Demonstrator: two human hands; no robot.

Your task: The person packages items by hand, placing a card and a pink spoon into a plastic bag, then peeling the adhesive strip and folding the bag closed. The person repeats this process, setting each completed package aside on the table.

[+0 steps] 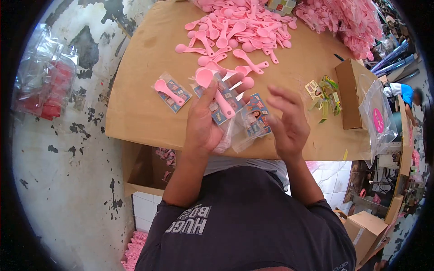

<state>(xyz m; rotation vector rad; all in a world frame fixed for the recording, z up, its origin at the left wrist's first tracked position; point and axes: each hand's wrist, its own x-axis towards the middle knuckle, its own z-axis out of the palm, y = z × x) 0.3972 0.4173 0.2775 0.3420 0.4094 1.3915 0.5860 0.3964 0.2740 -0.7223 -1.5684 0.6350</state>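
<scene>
My left hand [205, 119] holds a pink spoon [221, 100] together with a printed card in clear plastic [218, 116], its thumb across the handle. To the right, my right hand [288, 124] is raised with its fingers apart and nothing in it. Between the hands another printed card in a clear bag [255, 118] lies near the table's front edge. Left of my left hand, a pink spoon [169, 92] rests on a bagged card [175, 103]. Beyond the hands a big pile of loose pink spoons [235, 31] spreads over the brown table [140, 67].
Bagged pink items [339, 22] heap at the back right. A cardboard box [350, 97] with a clear bag [379, 122] stands at the right edge, beside green-yellow packaging [329, 97]. An open box [147, 167] sits below the table. Another person [403, 95] is far right.
</scene>
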